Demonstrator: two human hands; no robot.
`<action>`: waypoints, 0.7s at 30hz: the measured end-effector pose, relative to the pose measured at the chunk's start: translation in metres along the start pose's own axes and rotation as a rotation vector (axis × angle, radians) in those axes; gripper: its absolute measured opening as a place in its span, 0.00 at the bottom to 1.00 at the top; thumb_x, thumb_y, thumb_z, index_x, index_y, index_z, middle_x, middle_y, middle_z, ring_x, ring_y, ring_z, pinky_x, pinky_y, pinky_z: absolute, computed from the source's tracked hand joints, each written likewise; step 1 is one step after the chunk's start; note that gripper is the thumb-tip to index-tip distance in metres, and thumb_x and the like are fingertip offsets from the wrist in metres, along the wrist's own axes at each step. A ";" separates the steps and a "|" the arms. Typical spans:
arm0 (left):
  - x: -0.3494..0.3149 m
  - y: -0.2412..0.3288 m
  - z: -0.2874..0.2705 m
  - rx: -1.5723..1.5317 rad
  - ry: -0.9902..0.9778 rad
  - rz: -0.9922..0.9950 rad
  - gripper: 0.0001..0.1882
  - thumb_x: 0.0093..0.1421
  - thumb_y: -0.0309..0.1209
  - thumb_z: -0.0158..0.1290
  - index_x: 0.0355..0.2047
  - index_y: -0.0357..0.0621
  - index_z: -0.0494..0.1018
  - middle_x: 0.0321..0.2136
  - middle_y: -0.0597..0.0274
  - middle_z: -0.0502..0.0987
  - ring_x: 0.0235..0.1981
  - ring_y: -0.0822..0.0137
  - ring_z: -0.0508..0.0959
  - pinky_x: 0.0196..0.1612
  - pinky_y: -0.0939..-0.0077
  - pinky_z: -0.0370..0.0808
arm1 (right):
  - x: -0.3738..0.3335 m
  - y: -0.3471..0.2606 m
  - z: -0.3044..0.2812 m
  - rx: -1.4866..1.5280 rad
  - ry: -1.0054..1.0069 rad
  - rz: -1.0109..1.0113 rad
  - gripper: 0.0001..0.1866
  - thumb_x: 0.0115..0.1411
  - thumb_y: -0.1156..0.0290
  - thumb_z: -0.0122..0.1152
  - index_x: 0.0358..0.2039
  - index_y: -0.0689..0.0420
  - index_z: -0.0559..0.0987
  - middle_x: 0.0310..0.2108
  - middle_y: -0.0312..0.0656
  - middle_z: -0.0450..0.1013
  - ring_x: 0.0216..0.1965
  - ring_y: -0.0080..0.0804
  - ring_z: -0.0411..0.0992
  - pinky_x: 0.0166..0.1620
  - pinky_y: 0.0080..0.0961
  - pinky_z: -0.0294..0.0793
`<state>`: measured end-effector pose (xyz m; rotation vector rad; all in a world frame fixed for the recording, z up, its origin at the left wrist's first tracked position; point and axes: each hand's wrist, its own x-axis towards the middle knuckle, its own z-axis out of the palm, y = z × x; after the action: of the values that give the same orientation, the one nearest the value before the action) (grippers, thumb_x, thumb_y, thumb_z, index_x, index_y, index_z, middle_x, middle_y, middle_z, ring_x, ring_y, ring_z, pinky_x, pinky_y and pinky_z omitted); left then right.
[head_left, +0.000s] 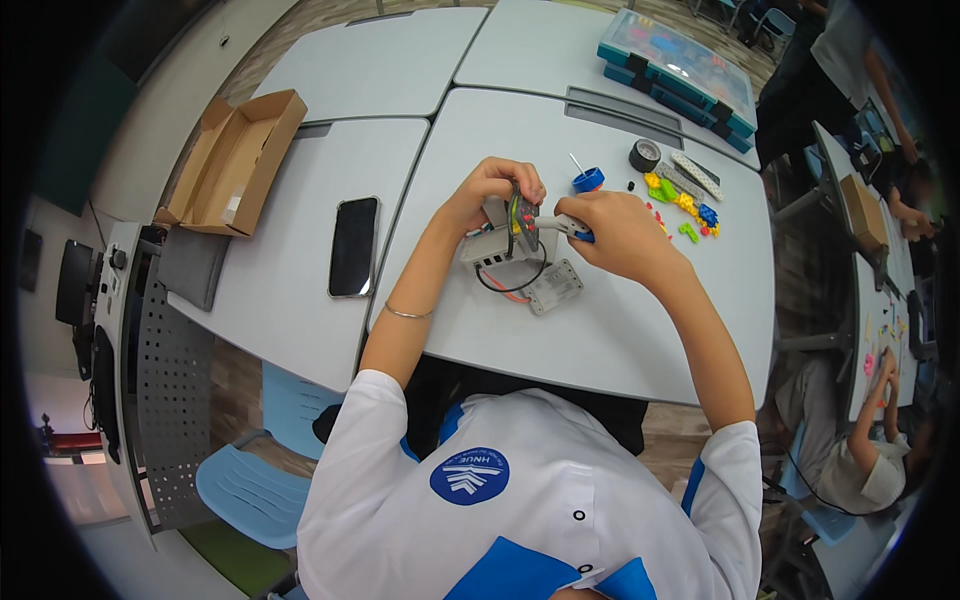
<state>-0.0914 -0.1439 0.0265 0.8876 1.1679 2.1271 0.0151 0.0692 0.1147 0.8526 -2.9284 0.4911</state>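
My left hand (493, 193) is closed on a dark grey building-kit piece (523, 222) with red and yellow bits, held upright above the table. Closed as well, my right hand (618, 232) grips a grey-and-blue hand tool (563, 226), whose grey end meets the kit piece. Just below my left hand is a light grey block with ports (492, 250). A black cable and an orange one run near a flat grey box (555, 287) lying on the tabletop. My fingers partly hide the kit piece and the tool's handle.
Beyond my right hand lie a blue round part (588, 180), a black wheel (645, 154), light grey beams (697, 175) and several small coloured pieces (686, 203). A teal-edged storage case (680, 70) stands farther back. Leftward are a phone (354, 246) and an open cardboard box (235, 170).
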 end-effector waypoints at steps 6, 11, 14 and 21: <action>-0.001 0.002 -0.001 0.025 -0.008 -0.045 0.09 0.39 0.22 0.48 0.22 0.36 0.75 0.26 0.57 0.74 0.35 0.59 0.74 0.44 0.65 0.72 | 0.000 -0.006 -0.003 0.047 -0.076 0.013 0.10 0.51 0.74 0.63 0.36 0.54 0.78 0.29 0.43 0.75 0.36 0.44 0.75 0.39 0.40 0.73; -0.002 0.003 -0.003 0.046 -0.013 -0.083 0.09 0.39 0.21 0.48 0.22 0.35 0.75 0.26 0.56 0.75 0.34 0.59 0.75 0.42 0.66 0.73 | -0.003 -0.007 0.000 -0.060 0.007 -0.033 0.07 0.51 0.74 0.63 0.33 0.56 0.79 0.27 0.43 0.75 0.33 0.43 0.76 0.39 0.39 0.74; -0.002 0.004 -0.003 0.051 -0.016 -0.108 0.09 0.38 0.21 0.47 0.22 0.35 0.76 0.26 0.55 0.76 0.33 0.60 0.75 0.41 0.66 0.74 | -0.004 -0.007 -0.001 -0.088 0.004 -0.024 0.07 0.51 0.74 0.62 0.32 0.56 0.79 0.26 0.42 0.74 0.32 0.44 0.76 0.39 0.39 0.73; -0.001 0.003 -0.002 0.119 0.005 -0.176 0.12 0.36 0.20 0.46 0.21 0.33 0.78 0.25 0.54 0.76 0.32 0.60 0.75 0.41 0.69 0.74 | -0.009 -0.006 0.003 -0.153 -0.024 0.012 0.07 0.51 0.75 0.62 0.33 0.56 0.80 0.26 0.43 0.74 0.32 0.44 0.75 0.38 0.40 0.73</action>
<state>-0.0927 -0.1470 0.0285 0.7995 1.3361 1.9364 0.0256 0.0679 0.1121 0.8277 -2.9476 0.2543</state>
